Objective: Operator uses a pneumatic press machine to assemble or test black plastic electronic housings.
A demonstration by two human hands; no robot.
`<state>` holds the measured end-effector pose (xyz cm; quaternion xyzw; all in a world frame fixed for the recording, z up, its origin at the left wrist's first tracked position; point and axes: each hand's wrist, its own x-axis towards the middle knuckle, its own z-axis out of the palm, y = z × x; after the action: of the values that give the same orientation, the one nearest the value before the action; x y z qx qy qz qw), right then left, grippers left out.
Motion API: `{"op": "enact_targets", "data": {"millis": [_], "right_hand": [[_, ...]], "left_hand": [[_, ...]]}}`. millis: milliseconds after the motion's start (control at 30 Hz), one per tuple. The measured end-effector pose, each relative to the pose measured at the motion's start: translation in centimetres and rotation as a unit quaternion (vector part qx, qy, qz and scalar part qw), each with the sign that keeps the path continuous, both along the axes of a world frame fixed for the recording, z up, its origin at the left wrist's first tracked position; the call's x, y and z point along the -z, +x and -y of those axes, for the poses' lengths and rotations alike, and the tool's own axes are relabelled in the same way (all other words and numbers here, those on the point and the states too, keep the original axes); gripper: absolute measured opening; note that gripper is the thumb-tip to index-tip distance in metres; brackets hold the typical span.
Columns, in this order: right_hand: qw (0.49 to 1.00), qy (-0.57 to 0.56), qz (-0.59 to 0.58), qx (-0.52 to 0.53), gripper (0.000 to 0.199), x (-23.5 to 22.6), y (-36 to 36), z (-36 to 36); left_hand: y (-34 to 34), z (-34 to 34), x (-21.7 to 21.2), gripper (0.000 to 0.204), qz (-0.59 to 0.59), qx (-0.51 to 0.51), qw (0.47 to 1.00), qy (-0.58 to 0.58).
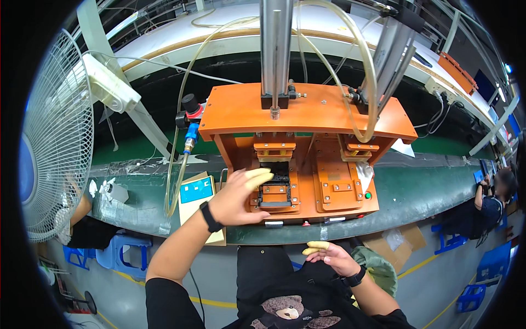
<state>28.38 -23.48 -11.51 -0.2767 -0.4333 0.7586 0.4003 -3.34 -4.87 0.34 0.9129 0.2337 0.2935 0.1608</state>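
An orange press (307,112) stands on the bench in front of me, with two stations under its top plate. A black plastic frame (275,204) sits in the left station's fixture. My left hand (239,198) reaches in from the left, its yellow-cotted fingers at the far part of the frame and its thumb apart, near the front edge. Whether the fingertips touch the frame I cannot tell. No part shows in the right station's fixture (342,188). Low over my lap, my right hand (335,260) hangs with yellow-cotted fingers stretched out, holding nothing visible.
A blue card (196,189) lies on cardboard left of the press. Clear air hoses (368,66) loop over its cylinders. A caged fan (57,142) stands far left. A green bag (378,268) and cardboard box (402,247) are near my right arm. Another person (496,203) sits far right.
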Motion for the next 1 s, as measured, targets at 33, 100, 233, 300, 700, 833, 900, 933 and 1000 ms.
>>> {"op": "enact_targets", "data": {"millis": [33, 100, 233, 300, 700, 833, 900, 933, 1000], "right_hand": [[1.0, 0.011, 0.02, -0.007, 0.055, -0.4, 0.2, -0.1], [0.999, 0.022, 0.031, -0.009, 0.053, -0.8, 0.3, 0.1], [0.999, 0.016, 0.033, -0.008, 0.051, -0.1, -0.1, -0.7], [0.998, 0.012, 0.046, -0.032, 0.049, -0.3, -1.3, -1.8], [0.979, 0.068, 0.124, -0.148, 0.046, -0.7, -8.3, -5.0], [0.974, 0.102, 0.13, -0.154, 0.044, -0.5, -10.4, -5.8], [0.974, 0.109, 0.129, -0.151, 0.043, 0.1, -11.9, -6.2], [0.976, 0.091, 0.123, -0.155, 0.041, 0.5, -13.0, -6.4], [0.98, 0.07, 0.104, -0.153, 0.037, 1.3, -15.3, -6.9]], "left_hand": [[-1.3, 0.6, 0.9, 0.068, 0.046, -0.02, 0.999, -0.014], [-4.5, 2.4, 4.0, 0.059, 0.135, -0.092, 0.987, 0.011], [-5.8, 5.4, 6.3, 0.062, -0.068, -0.197, 0.977, 0.052], [-6.5, 5.8, 7.4, 0.066, -0.072, -0.183, 0.978, 0.065], [-10.5, 12.9, 14.8, 0.035, 0.009, -0.417, 0.904, -0.096], [-11.2, 12.4, 13.9, 0.018, -0.003, -0.384, 0.922, -0.052], [-11.7, 12.3, 13.4, 0.016, 0.25, -0.46, 0.821, -0.228], [-12.3, 12.1, 13.4, 0.015, 0.294, -0.477, 0.805, -0.195], [-12.8, 12.4, 12.4, 0.014, 0.298, -0.482, 0.806, -0.169]]}}
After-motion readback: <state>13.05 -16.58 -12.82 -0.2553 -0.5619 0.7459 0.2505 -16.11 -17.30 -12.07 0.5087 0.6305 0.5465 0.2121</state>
